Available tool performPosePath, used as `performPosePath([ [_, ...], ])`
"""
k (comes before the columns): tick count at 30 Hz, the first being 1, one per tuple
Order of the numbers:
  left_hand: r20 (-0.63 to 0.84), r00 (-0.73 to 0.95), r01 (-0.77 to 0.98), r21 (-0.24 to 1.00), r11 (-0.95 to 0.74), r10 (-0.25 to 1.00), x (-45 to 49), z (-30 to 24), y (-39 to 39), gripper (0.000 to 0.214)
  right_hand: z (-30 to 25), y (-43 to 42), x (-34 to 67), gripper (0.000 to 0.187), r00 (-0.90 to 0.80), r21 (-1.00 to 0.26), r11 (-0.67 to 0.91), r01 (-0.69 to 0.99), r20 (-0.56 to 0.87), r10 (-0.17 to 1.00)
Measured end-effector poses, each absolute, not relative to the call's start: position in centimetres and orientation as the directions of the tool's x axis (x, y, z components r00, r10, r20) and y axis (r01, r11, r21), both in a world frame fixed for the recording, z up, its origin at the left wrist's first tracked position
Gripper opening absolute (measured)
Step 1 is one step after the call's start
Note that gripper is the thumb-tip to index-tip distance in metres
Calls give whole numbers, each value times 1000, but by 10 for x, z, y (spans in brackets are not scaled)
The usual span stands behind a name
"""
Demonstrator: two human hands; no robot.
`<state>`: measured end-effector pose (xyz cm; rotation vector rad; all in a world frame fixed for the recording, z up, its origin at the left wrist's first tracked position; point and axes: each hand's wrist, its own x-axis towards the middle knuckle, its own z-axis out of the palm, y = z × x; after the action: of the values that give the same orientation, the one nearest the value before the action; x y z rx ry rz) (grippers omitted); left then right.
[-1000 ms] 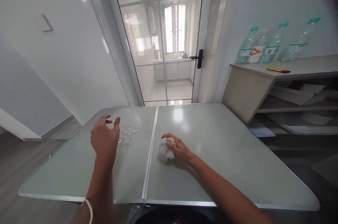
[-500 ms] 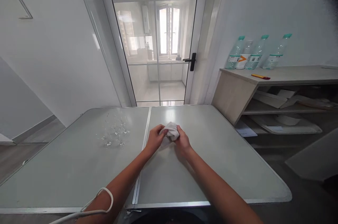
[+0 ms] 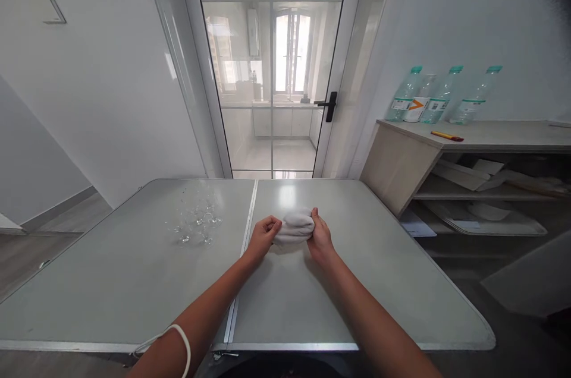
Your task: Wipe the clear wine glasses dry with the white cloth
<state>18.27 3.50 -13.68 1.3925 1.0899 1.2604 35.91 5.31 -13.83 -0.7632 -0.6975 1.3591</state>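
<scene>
— Holding what, where?
— Pinching a bunched white cloth [image 3: 294, 226] at both ends, left hand [image 3: 263, 236] and right hand [image 3: 321, 239] fingers curled shut, down at the worktop [image 3: 366, 265] beside its seam.
— Why both ends?
— Holds the roll together, likely.

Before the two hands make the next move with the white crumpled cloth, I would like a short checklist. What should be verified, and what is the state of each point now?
1. Grip of the left hand on the white crumpled cloth: ok, its fingers are closed on the cloth's left end.
2. Grip of the right hand: ok, it is closed on the right end.
3. Cloth lifted off the grey folding table: cannot tell, it is at or just above the surface.
4. Small clear glasses apart from both hands: ok, they are on the table's left half.
5. Glasses all upright: cannot tell, they are too small and transparent.
</scene>
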Motion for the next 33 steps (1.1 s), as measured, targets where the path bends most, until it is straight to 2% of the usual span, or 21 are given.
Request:
performPosePath([
  [6,230,-8,-57,971,-230,973,181,-132,36,46,-133,56,366,39,97,-789,76,-610,21,995],
  [11,195,13,-184,965,-189,981,180,-125,33,42,-121,48,367,37,-82,-762,1,-648,70,994],
  [16,93,167,-315,948,-36,982,184,-122,28,39,-112,37,360,63,-167,-838,25,-545,137,976],
  [18,85,188,-384,923,-6,978,184,-121,28,35,-111,37,359,60,-124,-841,30,-540,115,986],
  [21,55,226,-458,887,56,973,184,-119,27,42,-111,38,359,57,-90,-833,23,-553,86,992],
  [25,5,304,-440,888,135,953,184,-115,24,45,-103,33,361,66,-159,-834,-8,-552,96,983],
  [27,13,310,-410,904,122,951,186,-115,24,46,-97,28,361,77,-182,-841,-24,-541,89,979],
  [30,63,198,-358,933,12,978,185,-115,26,45,-91,23,361,95,-166,-852,-36,-523,61,984],
  [33,112,84,-326,942,-79,990,182,-117,30,39,-90,25,363,101,-128,-858,-18,-514,56,990],
])
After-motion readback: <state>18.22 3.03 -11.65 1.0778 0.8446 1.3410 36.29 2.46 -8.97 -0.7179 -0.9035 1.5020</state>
